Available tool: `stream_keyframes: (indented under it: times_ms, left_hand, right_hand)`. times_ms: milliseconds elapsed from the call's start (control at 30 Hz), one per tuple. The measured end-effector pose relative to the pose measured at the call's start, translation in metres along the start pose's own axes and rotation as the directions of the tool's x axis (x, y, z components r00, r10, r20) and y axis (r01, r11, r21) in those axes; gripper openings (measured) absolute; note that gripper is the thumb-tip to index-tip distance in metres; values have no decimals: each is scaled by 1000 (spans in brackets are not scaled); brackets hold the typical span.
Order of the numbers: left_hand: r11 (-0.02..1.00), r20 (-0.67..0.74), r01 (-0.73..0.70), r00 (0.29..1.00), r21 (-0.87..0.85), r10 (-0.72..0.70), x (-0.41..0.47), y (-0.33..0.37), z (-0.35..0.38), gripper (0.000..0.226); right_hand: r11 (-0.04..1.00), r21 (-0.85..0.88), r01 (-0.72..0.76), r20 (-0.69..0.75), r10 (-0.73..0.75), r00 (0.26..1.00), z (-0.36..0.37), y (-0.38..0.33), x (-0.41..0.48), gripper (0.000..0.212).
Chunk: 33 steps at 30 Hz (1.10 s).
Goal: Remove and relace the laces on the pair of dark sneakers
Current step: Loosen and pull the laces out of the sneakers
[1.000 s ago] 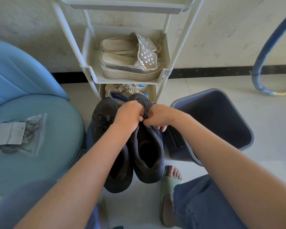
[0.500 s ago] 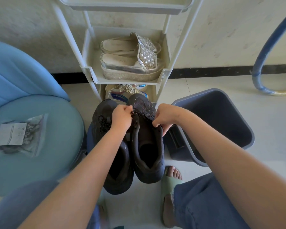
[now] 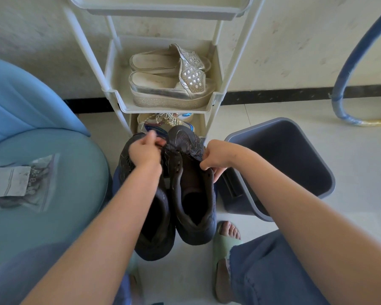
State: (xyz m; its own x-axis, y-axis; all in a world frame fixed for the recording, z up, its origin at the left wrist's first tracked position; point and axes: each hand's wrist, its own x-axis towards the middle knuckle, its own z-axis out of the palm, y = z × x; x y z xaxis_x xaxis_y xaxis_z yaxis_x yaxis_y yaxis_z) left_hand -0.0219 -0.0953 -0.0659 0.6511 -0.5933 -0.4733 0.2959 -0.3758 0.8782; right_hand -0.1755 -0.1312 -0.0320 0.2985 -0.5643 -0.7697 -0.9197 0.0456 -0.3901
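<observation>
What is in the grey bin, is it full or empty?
Empty, as far as the picture shows. The grey bin shows only its bare dark inner walls and bottom, with nothing lying inside.

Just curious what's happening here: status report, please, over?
Left hand pinches the lace; right hand grips the sneaker. Lacing unfinished. Grey bin close beside.

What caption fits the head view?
Left hand pinches the dark lace, right hand grips the dark mesh sneaker, beside a grey plastic bin.
</observation>
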Motion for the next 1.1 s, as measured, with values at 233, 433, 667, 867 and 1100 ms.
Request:
stream_keyframes:
  times_ms: [233, 433, 667, 867, 1100]
  left_hand:
    - [494, 628, -658, 735, 568, 257, -17, 15, 3, 22]
    - [93, 772, -776, 630, 623, 88, -16, 3, 3, 20]
    - [505, 431, -587, 809, 633, 400, -14, -3, 1, 10]
    - [856, 374, -359, 902, 372, 216, -3, 23, -7, 11]
    - [130, 706, -729, 683, 672, 188, -20, -2, 2, 25]
  right_hand:
    - [1000, -3, 9, 7, -9, 1000, 0, -2, 0, 13]
    - [999, 29, 18, 13, -18, 1000, 1, -3, -1, 11]
    - [998, 69, -5, 11, 5, 1000, -1, -2, -4, 19]
    - [999, 44, -10, 28, 9, 1000, -1, -2, -4, 21]
    - [999, 26, 26, 8, -27, 1000, 0, -3, -5, 11]
